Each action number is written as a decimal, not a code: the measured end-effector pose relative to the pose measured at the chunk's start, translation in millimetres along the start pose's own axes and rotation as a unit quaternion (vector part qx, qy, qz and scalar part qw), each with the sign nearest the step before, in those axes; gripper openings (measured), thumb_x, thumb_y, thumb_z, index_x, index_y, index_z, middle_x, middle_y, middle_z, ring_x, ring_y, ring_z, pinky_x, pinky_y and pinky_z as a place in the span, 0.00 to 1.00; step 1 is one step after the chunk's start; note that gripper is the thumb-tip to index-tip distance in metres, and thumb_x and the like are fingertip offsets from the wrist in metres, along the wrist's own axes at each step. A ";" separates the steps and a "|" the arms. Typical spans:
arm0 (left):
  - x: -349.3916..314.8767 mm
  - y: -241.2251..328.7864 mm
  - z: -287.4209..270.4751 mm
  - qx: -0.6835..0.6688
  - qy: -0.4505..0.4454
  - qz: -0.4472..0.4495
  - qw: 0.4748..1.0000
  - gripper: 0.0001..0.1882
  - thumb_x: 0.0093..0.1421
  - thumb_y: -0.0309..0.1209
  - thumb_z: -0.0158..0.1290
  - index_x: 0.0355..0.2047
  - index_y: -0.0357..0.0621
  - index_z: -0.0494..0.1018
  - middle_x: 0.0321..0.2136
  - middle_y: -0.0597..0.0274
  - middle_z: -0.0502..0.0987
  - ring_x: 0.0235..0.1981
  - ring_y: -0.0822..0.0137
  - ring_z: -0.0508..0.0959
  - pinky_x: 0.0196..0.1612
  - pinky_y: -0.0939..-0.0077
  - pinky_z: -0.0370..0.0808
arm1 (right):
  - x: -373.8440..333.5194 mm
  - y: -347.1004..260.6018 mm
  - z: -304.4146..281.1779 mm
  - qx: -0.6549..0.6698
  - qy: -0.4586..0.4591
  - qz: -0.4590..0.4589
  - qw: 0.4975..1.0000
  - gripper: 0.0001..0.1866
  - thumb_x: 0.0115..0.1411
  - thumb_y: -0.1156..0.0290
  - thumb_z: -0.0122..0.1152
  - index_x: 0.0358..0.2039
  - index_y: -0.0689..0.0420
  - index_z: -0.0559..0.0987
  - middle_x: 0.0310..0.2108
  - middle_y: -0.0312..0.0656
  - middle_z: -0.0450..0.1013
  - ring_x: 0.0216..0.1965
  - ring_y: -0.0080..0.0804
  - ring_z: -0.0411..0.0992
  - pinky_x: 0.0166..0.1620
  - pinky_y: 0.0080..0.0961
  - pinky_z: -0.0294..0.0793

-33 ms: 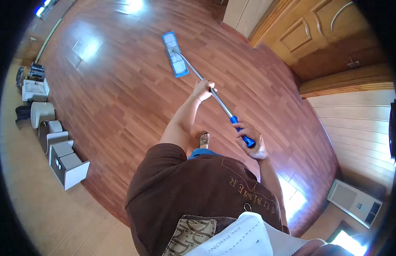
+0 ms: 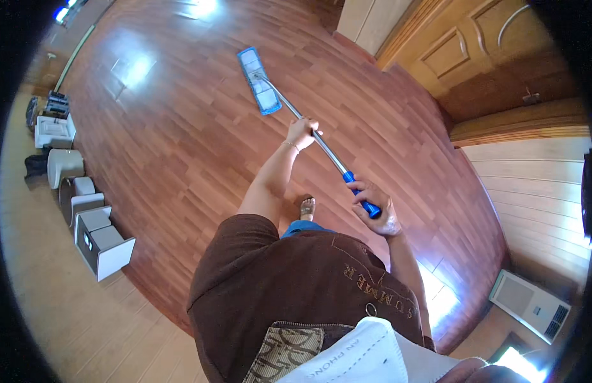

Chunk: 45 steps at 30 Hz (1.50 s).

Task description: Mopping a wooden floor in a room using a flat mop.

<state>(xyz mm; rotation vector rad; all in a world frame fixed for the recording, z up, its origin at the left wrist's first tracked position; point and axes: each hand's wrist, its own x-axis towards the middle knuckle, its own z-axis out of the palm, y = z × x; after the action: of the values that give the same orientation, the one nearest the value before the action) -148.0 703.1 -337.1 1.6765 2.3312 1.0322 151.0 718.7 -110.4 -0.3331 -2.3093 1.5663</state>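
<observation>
A flat mop with a blue-edged, pale pad lies on the wood floor ahead of me. Its silver pole slants from the pad down to the right. My left hand is wrapped around the metal pole partway along. Around the blue grip at the pole's upper end, my right hand is closed, with the tip of the grip showing past the fingers. My left arm stretches forward, while the right one stays bent near my side.
Along the left wall stand several white and dark cabinets and a rounded white fixture. A wooden door is at the far right. A white box-shaped appliance stands by the right wall. My sandalled foot shows below the pole.
The mop pad has shifted slightly left and tilted a little more at its far end. Both hands keep their hold on the pole.
</observation>
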 end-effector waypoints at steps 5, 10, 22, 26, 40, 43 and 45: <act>-66.0 -26.7 -36.9 0.043 0.029 -0.131 0.990 0.18 0.47 0.39 0.62 0.16 0.45 0.65 0.20 0.62 0.71 0.32 0.56 0.74 0.34 0.56 0.65 | 16.6 -4.8 16.5 0.034 -0.087 -0.023 0.995 0.07 0.48 0.80 0.65 0.29 0.58 0.77 0.47 0.45 0.75 0.56 0.45 0.68 0.59 0.40 0.65; -125.3 -19.3 -50.4 0.031 0.118 -0.135 0.983 0.15 0.49 0.37 0.62 0.18 0.46 0.67 0.21 0.58 0.73 0.29 0.52 0.74 0.31 0.54 0.68 | 5.5 -18.4 17.1 0.047 -0.154 0.004 0.987 0.07 0.49 0.80 0.64 0.31 0.57 0.78 0.48 0.46 0.75 0.55 0.43 0.69 0.58 0.40 0.66; -159.0 68.8 -47.6 0.044 0.120 -0.014 0.992 0.16 0.48 0.30 0.60 0.15 0.48 0.62 0.14 0.57 0.69 0.18 0.50 0.72 0.24 0.57 0.66 | -82.8 -73.9 -7.0 0.064 -0.075 0.043 0.994 0.06 0.48 0.78 0.59 0.29 0.62 0.78 0.45 0.50 0.76 0.53 0.43 0.71 0.54 0.37 0.70; -159.7 101.5 -22.8 -0.001 0.056 0.033 0.998 0.13 0.49 0.34 0.59 0.16 0.50 0.65 0.15 0.61 0.72 0.23 0.53 0.74 0.27 0.54 0.66 | -132.9 -113.5 -7.3 0.007 -0.002 0.076 0.997 0.08 0.45 0.73 0.63 0.29 0.60 0.79 0.43 0.48 0.77 0.48 0.46 0.74 0.52 0.38 0.72; -148.1 240.7 57.3 -0.233 -0.311 0.344 0.855 0.06 0.48 0.30 0.55 0.26 0.47 0.69 0.23 0.56 0.75 0.28 0.52 0.76 0.32 0.58 0.73 | -271.5 -206.3 95.9 -0.174 0.336 0.178 0.908 0.09 0.39 0.80 0.67 0.25 0.60 0.79 0.39 0.49 0.78 0.48 0.50 0.75 0.52 0.38 0.74; -179.1 257.6 94.9 -0.259 -0.329 0.420 0.805 0.11 0.50 0.33 0.62 0.24 0.46 0.69 0.21 0.59 0.73 0.28 0.55 0.76 0.32 0.62 0.72 | -286.4 -237.0 121.8 -0.207 0.373 0.208 0.880 0.10 0.37 0.79 0.66 0.24 0.58 0.79 0.38 0.48 0.78 0.47 0.50 0.76 0.48 0.38 0.76; -194.5 291.0 94.7 -0.272 -0.338 0.468 0.770 0.14 0.52 0.37 0.62 0.21 0.47 0.68 0.21 0.58 0.72 0.27 0.55 0.75 0.31 0.62 0.71 | -298.6 -251.9 134.9 -0.238 0.402 0.217 0.857 0.10 0.37 0.77 0.66 0.24 0.57 0.79 0.37 0.48 0.78 0.45 0.49 0.77 0.47 0.38 0.76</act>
<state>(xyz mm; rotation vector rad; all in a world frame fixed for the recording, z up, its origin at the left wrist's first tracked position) 205.1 627.5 -304.1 2.3602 0.5979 0.8112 369.8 400.2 36.3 -1.4092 -1.9285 0.7034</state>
